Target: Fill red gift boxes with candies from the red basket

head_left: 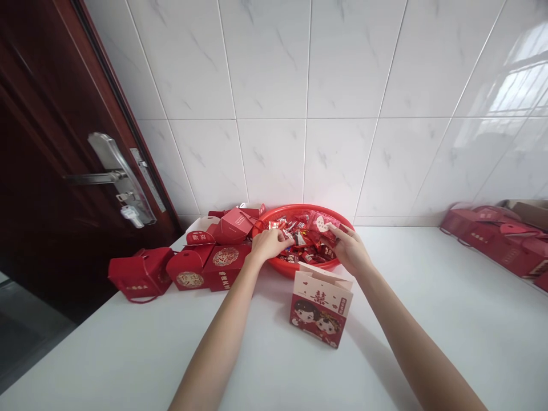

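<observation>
A red plastic basket (305, 209) holds many small wrapped candies (305, 240), mostly red. My left hand (269, 245) reaches over the basket's left side, its fingers bent together among the candies; what they grip, if anything, is hidden. At the right side, my right hand (350, 250) pinches a pink packet (319, 222) with a pale heart on it between thumb and fingers. In front of the basket a red and cream paper gift box (317, 319) stands upright with its top open. Two cartoon faces and a red character are printed on its front.
Several red gift boxes (226, 260) crowd together left of the basket, one with a cord handle (142, 300). More red boxes (492, 240) lie at the far right of the white table (128, 354). Behind rises a tiled wall (274, 160); a dark door (38, 142) with keys stands left.
</observation>
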Tool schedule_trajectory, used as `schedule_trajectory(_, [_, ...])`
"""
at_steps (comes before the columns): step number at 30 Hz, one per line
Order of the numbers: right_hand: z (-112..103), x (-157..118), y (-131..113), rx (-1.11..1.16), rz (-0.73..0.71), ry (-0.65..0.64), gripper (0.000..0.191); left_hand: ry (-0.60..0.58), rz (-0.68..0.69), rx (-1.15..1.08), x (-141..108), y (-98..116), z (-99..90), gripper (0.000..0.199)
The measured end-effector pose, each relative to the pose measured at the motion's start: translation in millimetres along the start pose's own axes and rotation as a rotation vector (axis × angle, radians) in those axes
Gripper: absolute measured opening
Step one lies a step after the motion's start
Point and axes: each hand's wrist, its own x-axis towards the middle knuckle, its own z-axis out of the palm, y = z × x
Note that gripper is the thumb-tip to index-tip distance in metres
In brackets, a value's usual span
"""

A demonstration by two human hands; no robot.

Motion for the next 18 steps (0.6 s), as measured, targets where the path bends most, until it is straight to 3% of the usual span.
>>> schedule_trajectory(3, [1, 0, -1, 0.004, 0.002, 0.01, 0.028, -0.138, 0.066, 0.004, -1, 3, -0.9, 0.02])
schedule_trajectory(5, [2, 0, -1, 0.003, 0.004, 0.007, 0.029, -0.192, 0.088, 0.012, -1, 5, -0.5, 0.028])
schedule_trajectory(8, [3, -1, -2, 0.0, -0.001, -0.002, 0.03, -0.226, 0.09, 0.041, 1, 7, 1.2, 0.038])
schedule_trajectory(15, [3, 0, -1, 0.018, 0.015, 0.011, 0.027, -0.303, 0.095, 0.078, 7, 6, 3.8, 0.022])
schedule_trajectory(18, [2, 0, -1, 0.013, 0.016, 0.007, 0.027, -0.338, 0.087, 0.092, 9, 6, 3.8, 0.034])
